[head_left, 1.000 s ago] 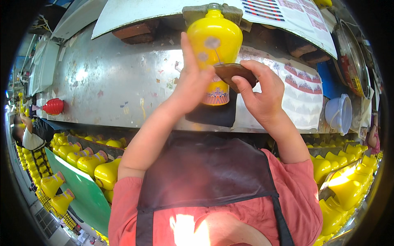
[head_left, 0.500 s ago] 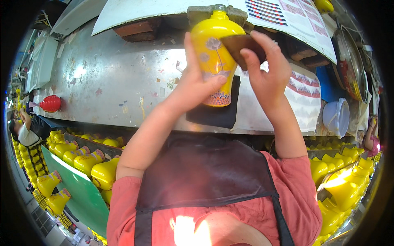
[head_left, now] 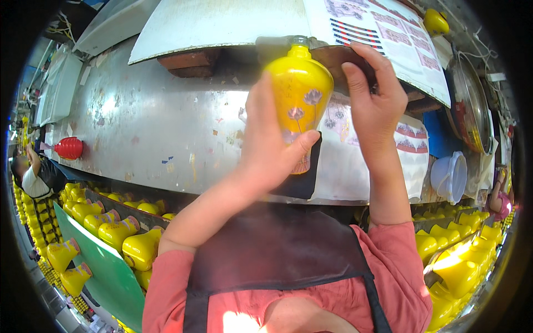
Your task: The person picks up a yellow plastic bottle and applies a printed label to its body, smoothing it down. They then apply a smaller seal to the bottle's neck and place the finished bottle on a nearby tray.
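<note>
A glossy yellow bottle (head_left: 304,76) with lotus decals and a patterned band at its base stands in front of me, its narrow neck pointing to the far side. My left hand (head_left: 266,141) is wrapped round the bottle's left side and lower part, thumb across the front. To the right of the bottle, my right hand (head_left: 378,91) pinches a thin, dark brown flat scraper (head_left: 341,57), which is held just beside the bottle's shoulder. Under the bottle's base lies a folded black cloth (head_left: 307,187). My left fingers hide part of the bottle's left side.
Decal sheets (head_left: 412,136) lie to the right on the metal table (head_left: 150,111), with more on a raised white board (head_left: 222,22) at the back. A red object (head_left: 69,148) stands left, a white bucket (head_left: 448,176) right. Many yellow bottles (head_left: 114,228) fill racks on the near side.
The bottle has been turned, bringing other lotus decals to the front. My right hand has drawn the scraper off the bottle's face to the right. The view has shifted slightly.
</note>
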Available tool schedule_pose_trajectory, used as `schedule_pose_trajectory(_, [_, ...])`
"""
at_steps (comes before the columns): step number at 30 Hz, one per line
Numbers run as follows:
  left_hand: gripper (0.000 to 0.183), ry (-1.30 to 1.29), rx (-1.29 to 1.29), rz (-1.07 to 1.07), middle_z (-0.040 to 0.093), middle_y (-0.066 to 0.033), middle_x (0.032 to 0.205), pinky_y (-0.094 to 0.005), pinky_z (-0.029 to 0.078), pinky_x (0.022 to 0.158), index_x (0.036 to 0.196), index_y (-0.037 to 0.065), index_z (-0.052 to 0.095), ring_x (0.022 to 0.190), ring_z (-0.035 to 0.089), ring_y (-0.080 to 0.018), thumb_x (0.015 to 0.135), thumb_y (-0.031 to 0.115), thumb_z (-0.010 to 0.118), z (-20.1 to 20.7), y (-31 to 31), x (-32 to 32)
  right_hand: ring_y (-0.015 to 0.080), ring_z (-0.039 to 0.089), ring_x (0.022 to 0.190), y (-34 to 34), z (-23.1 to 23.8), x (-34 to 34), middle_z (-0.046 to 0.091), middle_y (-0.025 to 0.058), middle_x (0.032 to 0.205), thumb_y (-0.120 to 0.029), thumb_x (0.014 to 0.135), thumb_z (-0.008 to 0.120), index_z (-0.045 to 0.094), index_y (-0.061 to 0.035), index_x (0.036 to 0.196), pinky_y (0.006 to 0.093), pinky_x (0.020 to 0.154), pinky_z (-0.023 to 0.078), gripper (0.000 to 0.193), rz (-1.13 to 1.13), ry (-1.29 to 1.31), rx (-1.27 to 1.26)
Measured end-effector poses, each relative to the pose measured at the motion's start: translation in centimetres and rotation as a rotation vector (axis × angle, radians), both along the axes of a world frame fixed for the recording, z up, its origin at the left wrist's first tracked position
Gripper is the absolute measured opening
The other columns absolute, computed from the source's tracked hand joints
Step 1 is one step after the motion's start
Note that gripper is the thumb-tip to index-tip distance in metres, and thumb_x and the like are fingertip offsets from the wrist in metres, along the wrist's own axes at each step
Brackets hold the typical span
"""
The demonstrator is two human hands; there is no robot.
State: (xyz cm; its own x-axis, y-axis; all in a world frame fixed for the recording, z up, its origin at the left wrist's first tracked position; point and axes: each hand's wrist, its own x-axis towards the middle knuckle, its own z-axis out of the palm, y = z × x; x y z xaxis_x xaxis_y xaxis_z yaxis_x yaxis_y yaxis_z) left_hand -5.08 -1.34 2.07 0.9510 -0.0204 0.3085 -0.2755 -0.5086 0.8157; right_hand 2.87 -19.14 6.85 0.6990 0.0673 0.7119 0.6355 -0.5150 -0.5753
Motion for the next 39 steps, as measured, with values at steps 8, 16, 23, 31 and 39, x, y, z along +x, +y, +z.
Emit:
schedule_pose_trajectory(8, [0.084,-0.106,-0.183,-0.002,0.042,-0.0277,0.144,-0.0498,0.038,0.112,0.149,-0.003,0.035,0.131,0.045,-0.0453,0.087,0.036,0.076,-0.2,0.3,3.5,0.0066,0.051,0.068,-1.0,0.9,-1.2,0.059,0.0031,0.086,-0.014,0.091,0.068,0.067,-0.0028,0.112,0.023,0.062,0.042,0.024,0.16,0.621,0.097])
schedule_pose_trajectory(16, [0.04,-0.135,-0.217,0.071,0.057,-0.019,0.117,-0.0444,0.046,0.097,0.12,0.001,0.06,0.109,0.057,-0.036,0.095,0.032,0.067,1.2,0.4,6.2,0.0101,0.061,0.069,0.7,0.3,-1.0,0.07,0.0083,0.096,-0.026,0.085,0.078,0.06,-0.0022,0.123,0.0263,0.062,0.051,0.048,0.221,0.717,0.115])
schedule_pose_trajectory(23, [0.032,-0.139,-0.244,0.072,0.058,-0.0183,0.116,-0.0425,0.047,0.096,0.115,0.001,0.064,0.108,0.058,-0.0351,0.101,0.028,0.057,0.8,0.5,6.4,0.0059,0.063,0.077,1.5,0.3,-0.9,0.069,0.0065,0.108,-0.02,0.087,0.078,0.06,-0.0016,0.124,0.0206,0.068,0.051,0.046,0.14,0.663,-0.021])
schedule_pose_trajectory(31, [0.042,0.05,-0.544,-0.042,0.057,-0.0092,0.132,-0.0299,0.045,0.103,0.133,0.0,0.057,0.117,0.055,-0.0155,0.112,0.033,0.042,-0.1,1.0,5.7,0.0224,0.069,0.086,0.9,0.2,-1.4,0.073,0.0148,0.107,-0.021,0.089,0.076,0.074,-0.0107,0.122,0.032,0.073,0.056,0.035,0.189,0.255,-0.251])
schedule_pose_trajectory(39, [0.041,-0.066,-0.618,-0.05,0.056,-0.0213,0.132,-0.0404,0.043,0.106,0.134,-0.002,0.055,0.122,0.056,-0.0335,0.107,0.028,0.049,-1.1,0.4,5.3,0.0323,0.07,0.078,0.9,1.1,-0.9,0.068,0.0157,0.1,-0.02,0.084,0.078,0.072,-0.0218,0.127,0.0397,0.067,0.056,0.043,0.229,0.21,-0.442])
